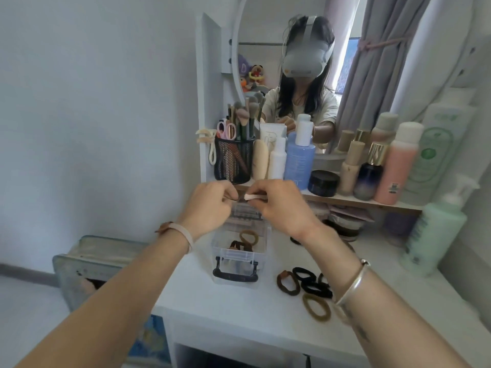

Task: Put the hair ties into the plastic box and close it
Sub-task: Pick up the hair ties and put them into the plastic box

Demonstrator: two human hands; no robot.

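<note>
A clear plastic box (261,236) with a dark front latch stands open on the white dressing table (212,301), its lid tipped up behind it. Inside lie a tan hair tie (249,237) and a brown one (240,245). Both hands are raised above the box. My right hand (281,205) pinches a white hair tie (252,196); my left hand (210,205) pinches a thin dark piece next to it. To the right of the box lie a brown tie (288,282), several black ties (312,282) and an olive tie (316,307).
A shelf behind the box carries a black mesh brush cup (233,162), bottles (299,158) and a dark jar (323,182). A tall green pump bottle (433,235) stands at the right. A round mirror hangs above. A grey bag (87,264) sits left of the table.
</note>
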